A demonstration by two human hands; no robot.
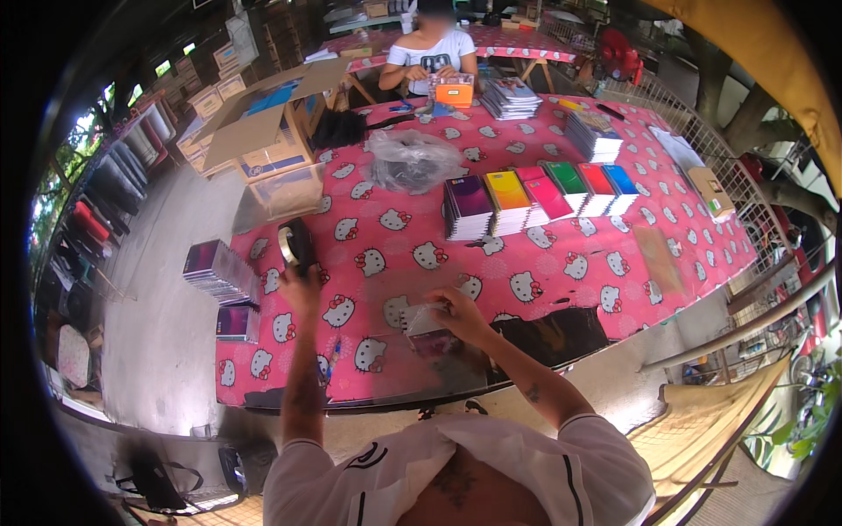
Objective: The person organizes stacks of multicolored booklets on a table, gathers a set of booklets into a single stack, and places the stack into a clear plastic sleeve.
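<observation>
My left hand (301,291) is at the near end of a black tape dispenser (303,245) with a roll of tape on it. Its fingers are blurred, so their grip does not show. My right hand (461,317) is closed on the edge of a small spiral notebook in clear plastic (424,321), held low over the near part of the table. To the left of the dispenser, at the table's edge, stand a tall stack of purple notebooks (219,272) and a shorter stack of notebooks (237,323).
Rows of coloured notebooks (509,200) and a crumpled plastic bag (412,160) lie on the pink patterned table (377,298). Open cardboard boxes (276,145) stand at the far left. Across the table a person (431,61) handles an orange box (454,91).
</observation>
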